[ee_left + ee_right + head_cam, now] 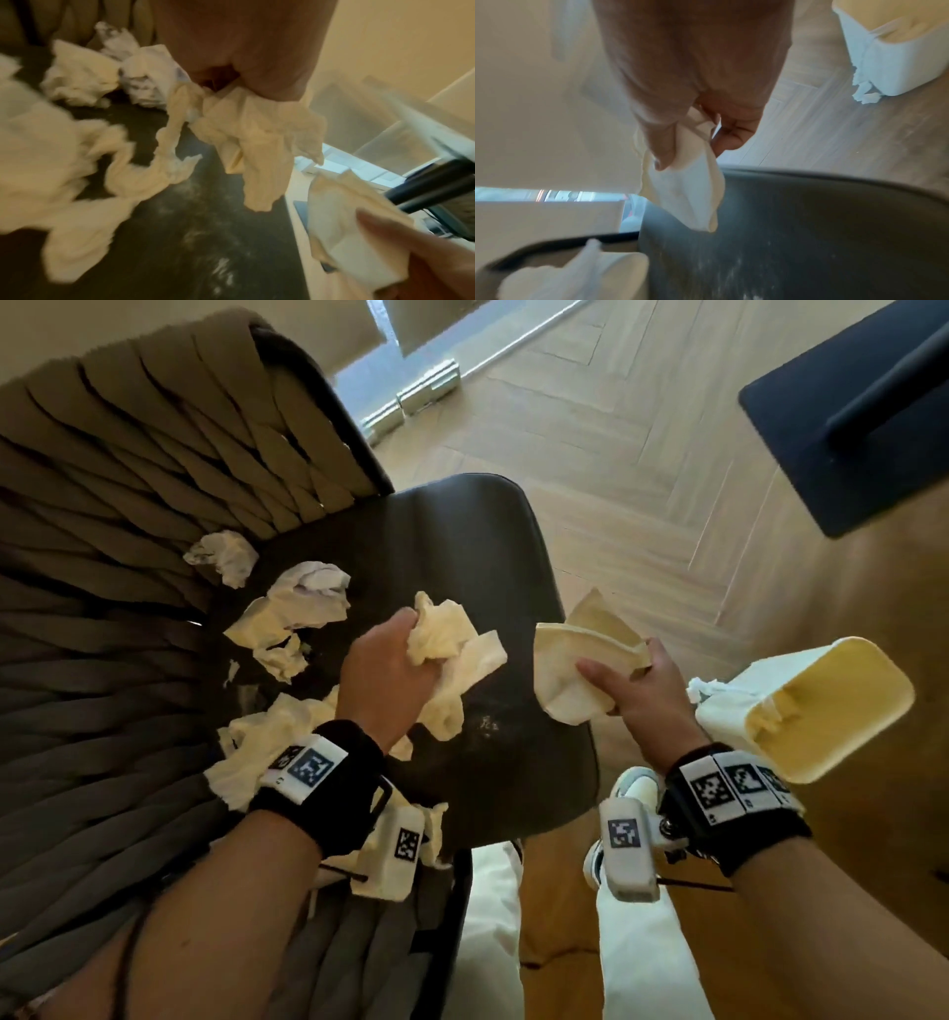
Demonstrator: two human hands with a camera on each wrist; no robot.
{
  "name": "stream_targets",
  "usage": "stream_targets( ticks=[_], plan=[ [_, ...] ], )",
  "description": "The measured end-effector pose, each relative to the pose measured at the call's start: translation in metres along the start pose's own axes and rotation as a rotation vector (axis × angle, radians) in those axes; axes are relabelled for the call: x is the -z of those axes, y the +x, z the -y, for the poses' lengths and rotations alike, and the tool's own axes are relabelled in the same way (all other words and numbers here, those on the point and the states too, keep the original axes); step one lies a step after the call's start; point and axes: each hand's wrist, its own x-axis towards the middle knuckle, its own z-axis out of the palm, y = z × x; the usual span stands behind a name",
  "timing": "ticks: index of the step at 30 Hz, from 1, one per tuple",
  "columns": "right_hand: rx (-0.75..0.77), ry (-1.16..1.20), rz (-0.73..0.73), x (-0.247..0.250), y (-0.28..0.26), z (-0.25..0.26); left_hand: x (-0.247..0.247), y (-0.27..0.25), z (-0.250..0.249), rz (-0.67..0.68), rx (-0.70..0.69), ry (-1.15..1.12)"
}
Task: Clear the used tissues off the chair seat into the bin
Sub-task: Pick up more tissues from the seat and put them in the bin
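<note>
My left hand (395, 660) grips a crumpled tissue (452, 649) just above the dark chair seat (488, 546); from the left wrist that tissue (246, 138) hangs below my fist. My right hand (637, 680) pinches a flatter folded tissue (580, 660) past the seat's right edge, the same tissue (693, 194) dangling from thumb and fingers in the right wrist view. Several more crumpled tissues (292, 613) lie on the seat near the backrest and under my left wrist. The white bin (811, 706) stands on the floor to the right, its mouth open.
The chair's woven rope backrest (154, 480) curves round the left and rear. A scrap of tissue (864, 95) lies by the bin's base. Wooden herringbone floor (642, 454) stretches right, with a dark blue piece of furniture (862, 413) at top right. My white trousers (631, 952) are below.
</note>
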Motion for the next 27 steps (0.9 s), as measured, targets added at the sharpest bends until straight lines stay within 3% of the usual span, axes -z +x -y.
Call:
stream_targets(
  ticks=[4,8,14,19,23,27],
  plan=[
    [-0.077,0.168,-0.181,0.058,-0.005,-0.022,-0.007,0.013,-0.069,0.04,-0.171,-0.066],
    [-0.178,0.413,-0.385,0.131,0.002,-0.063,-0.073,0.021,-0.152,0.218,-0.332,-0.043],
    [-0.338,0.435,-0.601,0.239,0.034,-0.133,-0.232,0.017,-0.256,0.537,-0.184,-0.191],
    [-0.415,0.217,-0.583,0.309,0.081,-0.187,-0.364,0.025,-0.298,0.672,-0.233,0.063],
    [-0.482,0.259,-0.417,0.331,0.114,-0.223,-0.436,0.036,-0.304,0.63,-0.237,0.232],
    [-0.513,0.357,-0.384,0.344,0.13,-0.252,-0.488,0.044,-0.31,0.667,-0.206,0.351]
  ],
)
